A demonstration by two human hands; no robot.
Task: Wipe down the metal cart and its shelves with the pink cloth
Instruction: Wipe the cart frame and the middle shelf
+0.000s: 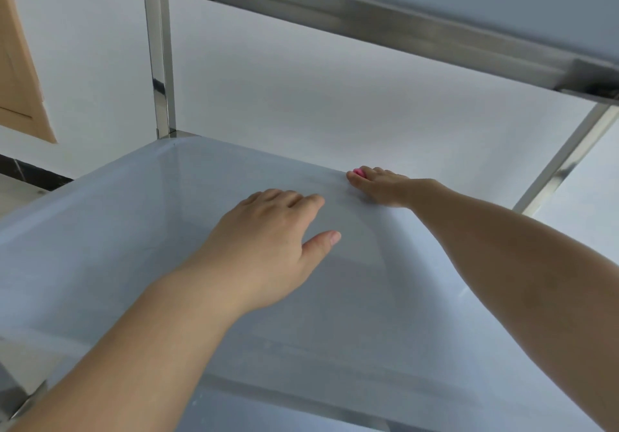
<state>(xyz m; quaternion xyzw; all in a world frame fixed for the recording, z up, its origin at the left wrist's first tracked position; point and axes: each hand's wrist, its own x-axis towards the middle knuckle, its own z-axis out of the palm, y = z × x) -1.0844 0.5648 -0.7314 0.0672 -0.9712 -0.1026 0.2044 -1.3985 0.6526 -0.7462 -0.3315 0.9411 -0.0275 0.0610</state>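
The metal cart's middle shelf (134, 217) fills the lower view, a shallow steel tray with raised rims. My left hand (268, 240) lies flat on the shelf's surface near its middle, fingers straight. My right hand (385, 185) reaches over the shelf's far rim, fingers curled round the pink cloth (359, 172). Only a small pink tip of the cloth shows past the fingers; the rest is hidden under the hand.
The upper shelf (368, 16) hangs overhead across the top. Upright steel posts stand at the back left (160, 73) and right (566, 160). A white wall lies behind the cart, and a wooden door panel (20, 73) is at the far left.
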